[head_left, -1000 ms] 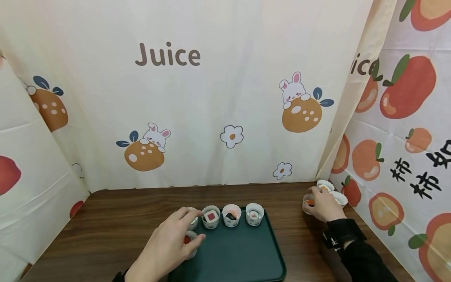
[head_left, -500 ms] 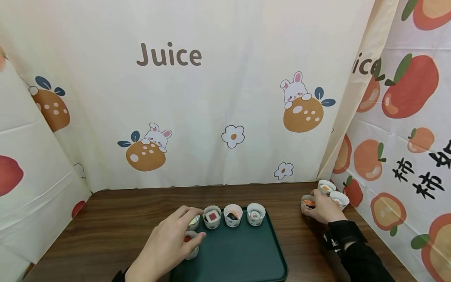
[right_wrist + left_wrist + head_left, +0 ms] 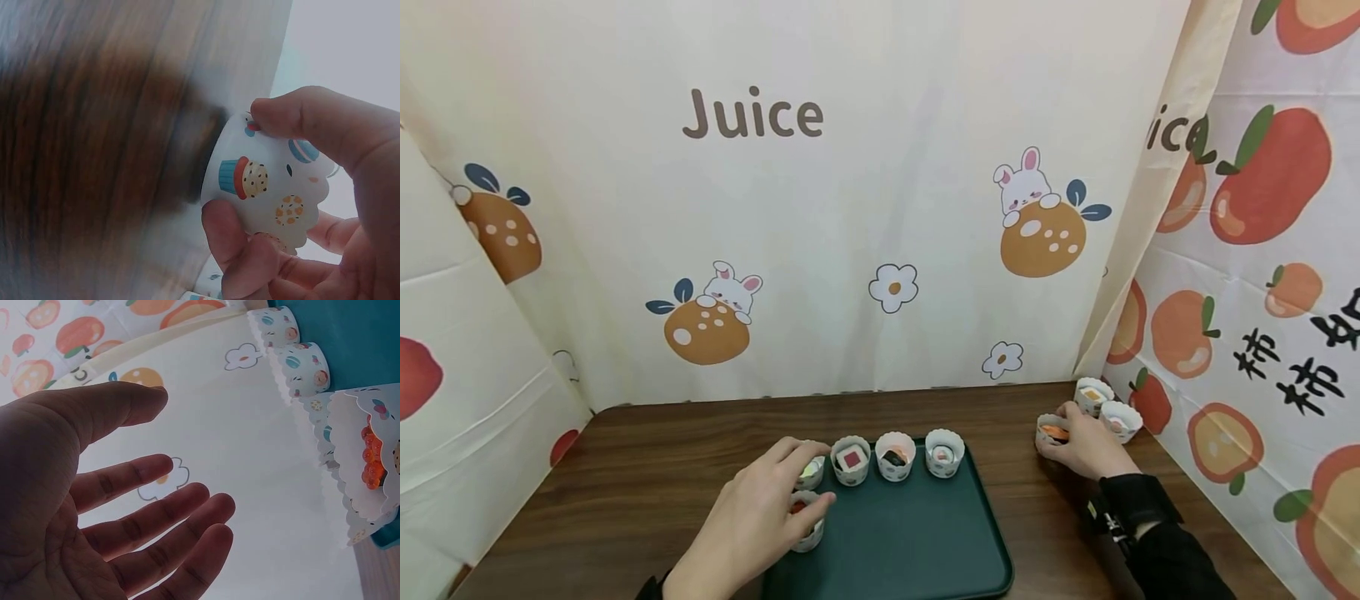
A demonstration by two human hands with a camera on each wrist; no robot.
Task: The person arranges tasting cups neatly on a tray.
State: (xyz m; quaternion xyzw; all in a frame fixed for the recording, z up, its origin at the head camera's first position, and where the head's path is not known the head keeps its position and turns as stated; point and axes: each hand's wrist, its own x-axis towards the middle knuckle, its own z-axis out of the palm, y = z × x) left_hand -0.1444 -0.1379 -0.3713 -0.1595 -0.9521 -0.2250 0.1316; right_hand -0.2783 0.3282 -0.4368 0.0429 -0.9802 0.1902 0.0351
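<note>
My right hand (image 3: 1092, 446) grips a white paper baking cup (image 3: 1051, 435) at the table's far right; an orange piece shows inside it. In the right wrist view thumb and fingers pinch the cup's wall (image 3: 275, 178), which has printed cupcakes and cookies. My left hand (image 3: 751, 510), fingers spread and holding nothing, hovers over the tray's left side. Below it stand a cup with red-orange roe (image 3: 807, 540) and a partly covered cup (image 3: 812, 477). The left wrist view shows the roe (image 3: 373, 456) to the right of the bent fingers.
A dark green tray (image 3: 902, 537) lies at the table's front. Along its back edge stand cups with a white-and-red piece (image 3: 851, 461), a dark-wrapped piece (image 3: 895, 457) and a white roll (image 3: 943, 454). Two more cups (image 3: 1092, 395) (image 3: 1122, 422) stand by the right curtain (image 3: 1240, 350).
My right hand has shifted slightly left with its cup, away from the two cups near the curtain. More of its orange filling shows. The left hand stays nearly still.
</note>
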